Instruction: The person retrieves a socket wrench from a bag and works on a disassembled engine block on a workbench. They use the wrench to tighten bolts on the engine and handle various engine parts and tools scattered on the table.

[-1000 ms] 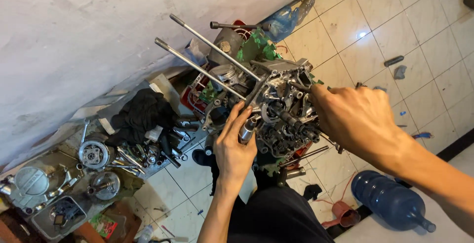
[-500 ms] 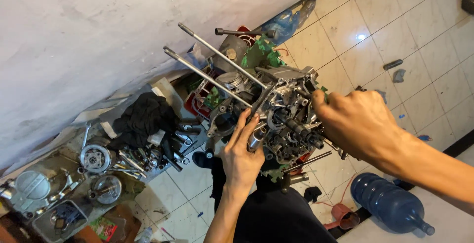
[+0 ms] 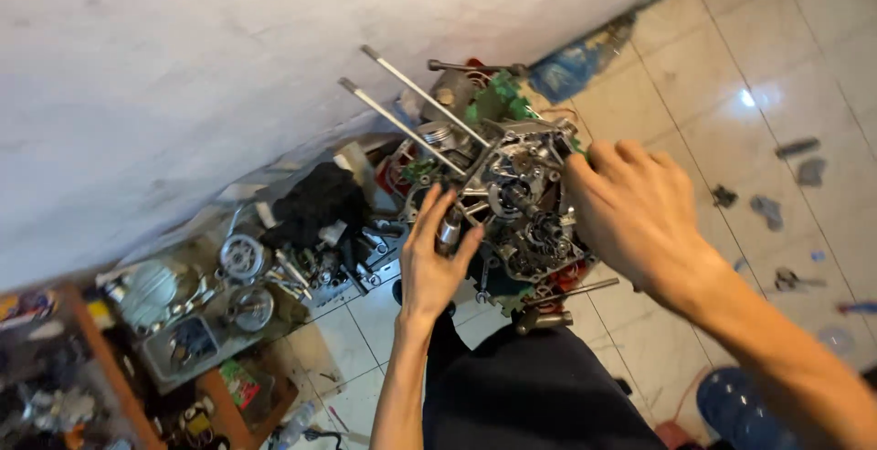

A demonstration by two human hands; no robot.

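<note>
Metal engine case [image 3: 521, 208], centre frame over my lap, studs [image 3: 416, 107] poking out to 10 o'clock. Looks heavy, stiff, prob oily w/ sharp edges. L hand [image 3: 434, 263] pinches a small shiny cylinder [image 3: 448, 229] at its 8 o'clock; R hand [image 3: 639, 217] cups the 3 o'clock rim, fingers spread. Best hold: outer rim, not gears.

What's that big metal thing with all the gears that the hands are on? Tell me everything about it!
It is an opened engine case, grey metal, grimy and oily. Inside sit gears and shafts packed close together. Two long silver studs stick out from it toward the white wall. It stands tipped above the tiled floor, in front of the person's dark-trousered lap. The left hand grips a small shiny cylinder at its near edge; the right hand rests on its right side.
</note>
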